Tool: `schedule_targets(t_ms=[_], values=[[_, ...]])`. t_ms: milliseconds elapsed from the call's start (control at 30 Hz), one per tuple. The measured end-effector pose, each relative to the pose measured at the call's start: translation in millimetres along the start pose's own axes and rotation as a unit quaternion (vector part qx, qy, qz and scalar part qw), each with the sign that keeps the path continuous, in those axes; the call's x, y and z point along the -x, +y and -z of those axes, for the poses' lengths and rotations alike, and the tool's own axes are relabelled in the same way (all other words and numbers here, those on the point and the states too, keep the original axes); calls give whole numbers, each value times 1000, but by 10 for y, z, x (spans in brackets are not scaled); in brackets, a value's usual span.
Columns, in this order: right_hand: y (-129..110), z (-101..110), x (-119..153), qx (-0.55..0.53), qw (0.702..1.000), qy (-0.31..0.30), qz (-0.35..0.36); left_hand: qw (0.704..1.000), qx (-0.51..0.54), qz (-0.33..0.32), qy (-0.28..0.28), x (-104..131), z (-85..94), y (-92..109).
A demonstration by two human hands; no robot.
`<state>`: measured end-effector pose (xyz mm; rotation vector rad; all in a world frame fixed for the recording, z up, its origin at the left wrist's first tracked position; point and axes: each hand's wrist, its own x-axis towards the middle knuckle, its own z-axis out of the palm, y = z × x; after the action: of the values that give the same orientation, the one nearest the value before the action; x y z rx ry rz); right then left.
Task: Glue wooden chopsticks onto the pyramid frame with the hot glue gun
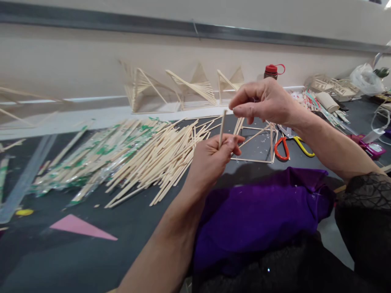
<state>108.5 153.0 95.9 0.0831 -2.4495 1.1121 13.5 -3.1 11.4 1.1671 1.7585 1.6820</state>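
My left hand (210, 158) is closed around a thin wooden chopstick (222, 126), which points up out of the fingers. Just above and to the right of its tip is my right hand (265, 99), with thumb and fingers pinched together; anything between them is too small to make out. Behind both hands, a frame of joined sticks (258, 161) lies on the dark table, partly covered by my hands. Scissors (282, 148) with one red and one yellow handle lie beside that frame, below my right forearm.
Loose chopsticks (159, 156) are heaped left of my hands, beside wrapped ones (100, 150). Stick models (192, 87) stand along the wall. Purple cloth (259, 211) is in front of me. A pink triangle (82, 228) and clear ruler (27, 179) lie left; a red-capped bottle (271, 70) stands behind.
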Motion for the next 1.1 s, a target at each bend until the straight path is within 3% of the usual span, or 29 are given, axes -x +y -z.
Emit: schedule_targets(t_ms=[133, 167, 333, 433, 600, 733, 800, 933, 1033, 1100], values=[[-48, 58, -3, -2, 998, 59, -3, 988, 132, -4, 77, -90, -59, 238], [-68, 67, -8, 19, 998, 68, 1, 983, 168, -9, 75, -135, -89, 316], [-148, 104, -46, 242, 960, 137, -23, 976, 211, 8, -48, -398, -282, 601], [-94, 210, -75, 308, 938, 157, -32, 980, 185, 41, -68, -496, -385, 661], [271, 629, -17, 243, 946, 199, -74, 983, 176, 43, -27, -490, -430, 758], [477, 894, 188, 151, 939, 249, -181, 983, 177, 29, 24, -482, -339, 842], [431, 897, 275, 129, 948, 217, -193, 984, 175, 25, 36, -500, -299, 879], [165, 684, 272, 92, 988, 54, -109, 984, 171, 13, 48, -535, -301, 974], [15, 472, 152, 119, 988, -45, -84, 985, 163, 9, 54, -538, -330, 1047], [-24, 376, 83, 143, 983, -59, -97, 987, 156, 2, 50, -538, -323, 1072]])
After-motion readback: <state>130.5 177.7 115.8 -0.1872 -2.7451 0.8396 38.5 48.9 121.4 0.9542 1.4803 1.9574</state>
